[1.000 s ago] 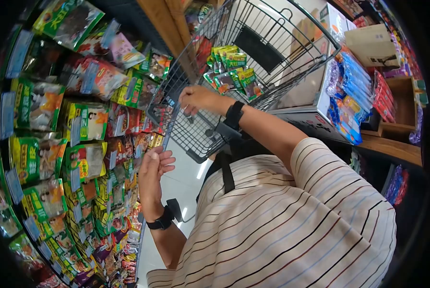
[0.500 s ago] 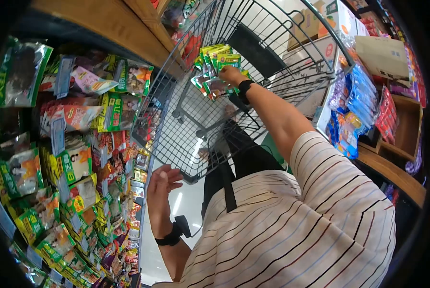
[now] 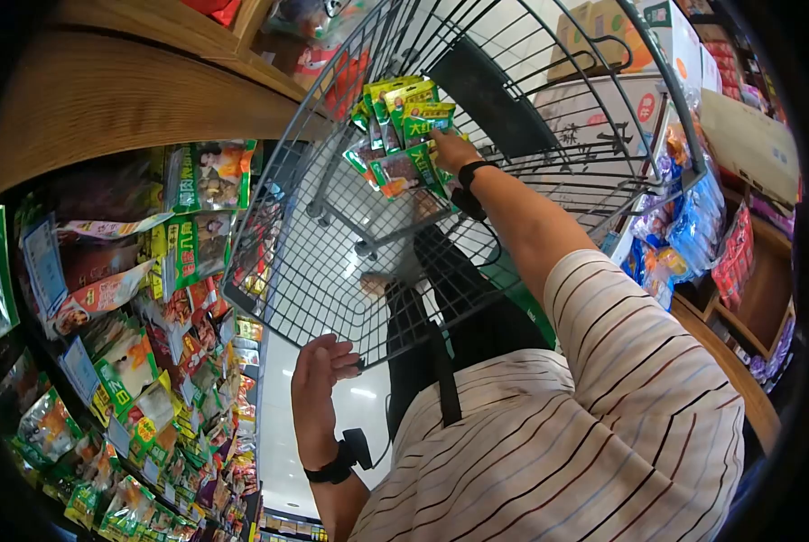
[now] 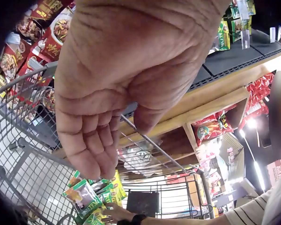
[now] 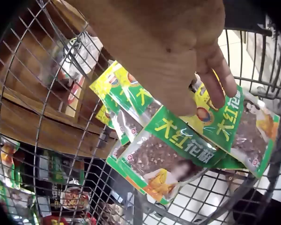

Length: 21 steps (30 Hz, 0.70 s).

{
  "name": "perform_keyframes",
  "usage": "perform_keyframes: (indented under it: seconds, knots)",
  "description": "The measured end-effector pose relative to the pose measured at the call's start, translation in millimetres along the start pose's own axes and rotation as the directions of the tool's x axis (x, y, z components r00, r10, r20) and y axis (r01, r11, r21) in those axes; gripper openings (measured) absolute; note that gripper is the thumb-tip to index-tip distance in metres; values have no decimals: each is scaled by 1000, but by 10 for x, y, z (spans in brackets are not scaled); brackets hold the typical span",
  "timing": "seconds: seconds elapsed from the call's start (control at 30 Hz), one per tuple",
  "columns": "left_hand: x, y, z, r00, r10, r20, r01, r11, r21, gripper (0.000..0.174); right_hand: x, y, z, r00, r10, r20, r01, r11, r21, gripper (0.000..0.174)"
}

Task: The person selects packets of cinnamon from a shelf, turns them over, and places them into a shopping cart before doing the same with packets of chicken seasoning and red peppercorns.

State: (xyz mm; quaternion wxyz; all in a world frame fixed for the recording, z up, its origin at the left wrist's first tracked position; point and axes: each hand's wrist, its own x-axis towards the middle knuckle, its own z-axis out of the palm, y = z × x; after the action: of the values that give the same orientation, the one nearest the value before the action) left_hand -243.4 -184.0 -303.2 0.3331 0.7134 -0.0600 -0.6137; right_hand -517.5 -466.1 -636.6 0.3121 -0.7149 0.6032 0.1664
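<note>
Green and yellow spice packets (image 3: 402,172) lie overlapped in a wire shopping cart (image 3: 319,312). My right hand (image 3: 454,151) is down among them. In the right wrist view its thumb and fingers pinch a packet (image 5: 232,122) near the yellow top, and another packet (image 5: 166,157) with a dark filling lies below the thumb. My left hand (image 3: 319,375) is held up beside the cart's near corner, palm showing and fingers loosely extended. Nothing is in the left palm (image 4: 131,61) in the left wrist view.
Shelves of hanging spice packets (image 3: 210,244) line the left, below a wooden ledge (image 3: 125,99). Cartons (image 3: 603,117), blue bagged goods (image 3: 693,221) and a wooden bin (image 3: 766,271) stand to the right. A dark panel (image 3: 486,90) is on the cart's far side.
My right hand has gone from above the cart's near side down to the packets and now pinches one. The view has shifted along the shelf. My left hand stays loose beside the cart.
</note>
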Motion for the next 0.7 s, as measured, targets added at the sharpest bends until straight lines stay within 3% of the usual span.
perform_keyframes:
  seconds: [0.3, 0.33, 0.53, 0.7]
  knots:
    - [131, 76, 175, 999, -34, -31, 34, 999, -9, 40, -11, 18, -35, 996, -32, 82, 38, 997, -72, 40]
    - [132, 90, 183, 999, -38, -35, 38, 999, -13, 40, -20, 5, -56, 993, -33, 109, 45, 993, -111, 47]
    - [165, 112, 232, 998, -44, -46, 45, 999, 8, 41, 7, 57, -83, 975, -124, 184, 174, 942, -288, 40]
    - [153, 114, 285, 999, -16, -40, 16, 1000, -10, 42, -57, 3, -172, 952, -191, 237, 256, 924, -283, 34]
